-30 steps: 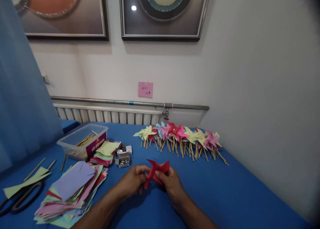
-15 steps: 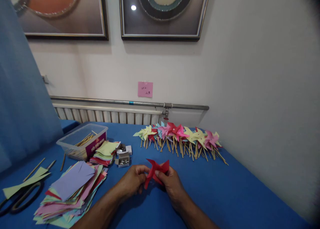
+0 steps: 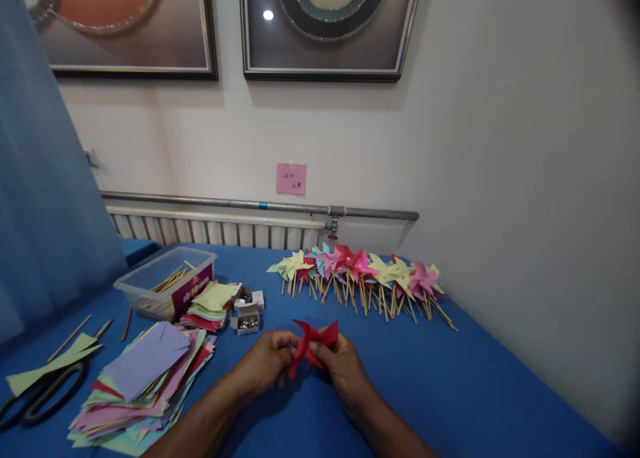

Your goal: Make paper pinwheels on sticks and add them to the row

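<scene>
Red paper pinwheel [image 3: 315, 341] over a blue tablecloth [image 3: 450, 385].

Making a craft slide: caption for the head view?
Both hands, left hand and right hand, fold a red paper pinwheel above a blue table.

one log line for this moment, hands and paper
left hand: pinching red paper pinwheel | right hand: pinching same | over blue table

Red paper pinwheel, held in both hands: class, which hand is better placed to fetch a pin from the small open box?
Probably the left hand: the box of pins lies on its side, just beyond it. The right hand could hold the red pinwheel.
</scene>
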Action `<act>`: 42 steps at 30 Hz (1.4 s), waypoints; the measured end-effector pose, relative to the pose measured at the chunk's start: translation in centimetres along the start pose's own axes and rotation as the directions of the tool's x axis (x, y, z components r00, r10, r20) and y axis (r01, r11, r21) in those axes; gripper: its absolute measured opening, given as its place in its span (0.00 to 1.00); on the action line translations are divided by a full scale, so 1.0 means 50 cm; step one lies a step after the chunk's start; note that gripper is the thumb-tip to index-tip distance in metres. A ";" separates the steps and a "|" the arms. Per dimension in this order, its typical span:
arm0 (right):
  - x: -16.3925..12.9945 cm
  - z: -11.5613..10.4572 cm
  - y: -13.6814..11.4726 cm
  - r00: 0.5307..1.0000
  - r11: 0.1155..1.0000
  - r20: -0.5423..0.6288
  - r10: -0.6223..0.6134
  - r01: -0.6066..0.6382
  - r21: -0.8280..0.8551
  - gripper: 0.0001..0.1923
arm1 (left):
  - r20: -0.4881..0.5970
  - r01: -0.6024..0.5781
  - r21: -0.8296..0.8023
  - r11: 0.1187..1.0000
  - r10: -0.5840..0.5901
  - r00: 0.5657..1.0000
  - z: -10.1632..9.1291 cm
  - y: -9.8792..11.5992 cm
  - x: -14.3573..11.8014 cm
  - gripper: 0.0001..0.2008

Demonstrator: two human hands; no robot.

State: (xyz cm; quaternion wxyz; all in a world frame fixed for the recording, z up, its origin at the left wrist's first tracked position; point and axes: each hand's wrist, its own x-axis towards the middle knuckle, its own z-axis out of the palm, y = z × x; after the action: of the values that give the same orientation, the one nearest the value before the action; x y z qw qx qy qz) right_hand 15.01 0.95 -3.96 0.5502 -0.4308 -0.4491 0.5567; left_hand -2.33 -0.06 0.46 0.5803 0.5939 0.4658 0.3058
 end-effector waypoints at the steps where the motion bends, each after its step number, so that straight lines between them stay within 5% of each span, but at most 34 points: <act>1: 0.000 0.000 0.000 1.000 1.000 -0.010 0.003 -0.003 0.001 0.22 | -0.002 0.001 0.000 1.000 -0.001 1.000 0.000 0.001 0.000 0.19; 42: -0.002 -0.001 -0.002 0.999 1.000 -0.031 -0.018 0.018 -0.003 0.20 | -0.024 0.010 -0.014 1.000 -0.010 1.000 0.002 0.009 -0.001 0.13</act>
State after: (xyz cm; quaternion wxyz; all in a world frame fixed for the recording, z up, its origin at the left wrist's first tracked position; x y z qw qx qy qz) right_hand 15.08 0.86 -3.86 0.5616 -0.4360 -0.4453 0.5443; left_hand -2.18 -0.08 0.87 0.5802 0.5840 0.4735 0.3132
